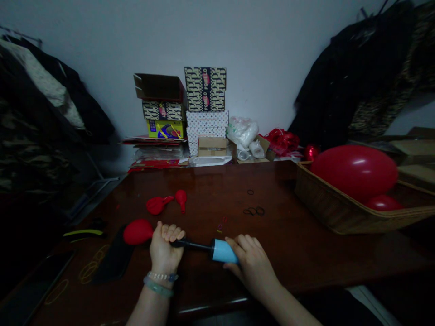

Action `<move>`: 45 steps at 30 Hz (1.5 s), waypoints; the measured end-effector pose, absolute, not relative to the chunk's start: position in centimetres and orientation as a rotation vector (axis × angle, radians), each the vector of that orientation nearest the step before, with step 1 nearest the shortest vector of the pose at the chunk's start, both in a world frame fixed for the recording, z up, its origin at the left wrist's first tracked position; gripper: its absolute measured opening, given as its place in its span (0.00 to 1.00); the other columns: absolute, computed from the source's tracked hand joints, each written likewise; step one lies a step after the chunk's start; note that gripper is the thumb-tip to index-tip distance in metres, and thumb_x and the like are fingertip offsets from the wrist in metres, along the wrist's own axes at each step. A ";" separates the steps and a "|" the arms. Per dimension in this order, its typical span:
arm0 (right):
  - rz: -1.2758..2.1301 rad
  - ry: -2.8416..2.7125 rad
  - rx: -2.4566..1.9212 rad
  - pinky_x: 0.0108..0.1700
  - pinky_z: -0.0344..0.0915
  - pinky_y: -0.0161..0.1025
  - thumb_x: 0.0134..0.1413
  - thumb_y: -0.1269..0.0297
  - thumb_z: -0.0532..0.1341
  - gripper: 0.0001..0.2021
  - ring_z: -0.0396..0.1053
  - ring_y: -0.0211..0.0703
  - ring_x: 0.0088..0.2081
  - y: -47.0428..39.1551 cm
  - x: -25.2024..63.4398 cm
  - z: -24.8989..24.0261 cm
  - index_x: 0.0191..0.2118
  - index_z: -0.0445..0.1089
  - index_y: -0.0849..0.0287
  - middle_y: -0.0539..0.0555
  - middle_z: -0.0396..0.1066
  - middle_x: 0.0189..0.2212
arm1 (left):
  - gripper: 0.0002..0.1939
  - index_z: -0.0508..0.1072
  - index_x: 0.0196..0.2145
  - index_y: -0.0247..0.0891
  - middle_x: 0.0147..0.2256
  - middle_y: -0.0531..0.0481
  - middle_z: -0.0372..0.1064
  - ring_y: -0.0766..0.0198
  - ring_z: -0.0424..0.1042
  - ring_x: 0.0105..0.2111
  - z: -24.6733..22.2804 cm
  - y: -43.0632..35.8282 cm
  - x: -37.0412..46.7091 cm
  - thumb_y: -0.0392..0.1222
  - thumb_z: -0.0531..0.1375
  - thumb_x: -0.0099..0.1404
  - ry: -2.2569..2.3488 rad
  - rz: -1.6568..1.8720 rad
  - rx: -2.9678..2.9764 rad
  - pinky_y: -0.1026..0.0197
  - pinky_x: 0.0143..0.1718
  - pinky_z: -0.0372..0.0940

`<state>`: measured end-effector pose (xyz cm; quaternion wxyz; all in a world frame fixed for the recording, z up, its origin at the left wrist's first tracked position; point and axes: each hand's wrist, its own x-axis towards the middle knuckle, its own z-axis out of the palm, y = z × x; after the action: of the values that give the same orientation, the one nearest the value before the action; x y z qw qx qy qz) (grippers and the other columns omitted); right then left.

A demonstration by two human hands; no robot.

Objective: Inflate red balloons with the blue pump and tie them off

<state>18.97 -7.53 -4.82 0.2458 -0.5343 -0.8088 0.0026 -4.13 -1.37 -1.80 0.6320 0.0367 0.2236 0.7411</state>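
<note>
While the left hand (168, 246) folds its fingers around the black end of the pump (223, 251), I see a red balloon (137, 232) bulging from that fist's outer side, its neck hidden from me. The right hand (253, 262) wraps the pump's blue barrel, fingers over the top and thumb underneath. Between the two hands a length of black rod shows, and the pump runs roughly along the near edge of the tabletop (212, 192). I cannot tell whether it touches the wood.

Two limp balloons (156, 206) (181, 197) lie beyond the left hand, toward the far edge. Right of them I find some black rings (254, 211), one a little apart from the others, and a few small coloured bits (220, 227) too tiny to make out. Toward the near left corner there are tan rubber bands (89, 272), a dark flat pad (117, 260) and a yellow-green strip (83, 233).

At the right edge stands a wicker basket (335, 216), with a large blown-up balloon (355, 172) in it and a smaller one (384, 203) just beside. Past the far edge I have stacked boxes (205, 89) and a clear plastic bag (243, 130) against the wall.
</note>
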 end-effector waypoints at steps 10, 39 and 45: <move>-0.001 -2.211 -1.481 0.44 0.62 0.46 0.44 0.61 0.70 0.31 0.64 0.50 0.40 -8.0 18.2 -4.7 0.56 0.63 0.54 0.55 0.68 0.40 | 0.22 0.48 0.17 0.38 0.13 0.60 0.44 0.73 0.48 0.12 -2.0 -1.7 -1.8 0.38 0.55 0.64 0.512 1.650 0.097 0.66 0.17 0.49; 0.070 -2.215 -1.445 0.43 0.63 0.46 0.42 0.59 0.71 0.33 0.65 0.51 0.41 -7.8 18.3 -4.1 0.56 0.63 0.54 0.55 0.69 0.41 | 0.22 0.48 0.18 0.39 0.14 0.60 0.44 0.73 0.47 0.12 -0.8 -1.7 -3.1 0.38 0.54 0.65 0.552 1.694 0.112 0.65 0.16 0.48; 0.072 -2.212 -1.429 0.42 0.63 0.46 0.42 0.61 0.72 0.32 0.65 0.50 0.40 -7.7 18.7 -4.1 0.56 0.64 0.55 0.56 0.69 0.41 | 0.21 0.48 0.18 0.39 0.14 0.60 0.44 0.72 0.48 0.12 -1.0 -1.5 -4.3 0.39 0.52 0.66 0.569 1.724 0.105 0.65 0.16 0.49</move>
<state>18.73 -7.67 -4.06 0.2509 -0.5250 -0.8129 0.0263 -4.35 -1.46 -0.97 0.6144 0.0455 0.2468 0.7480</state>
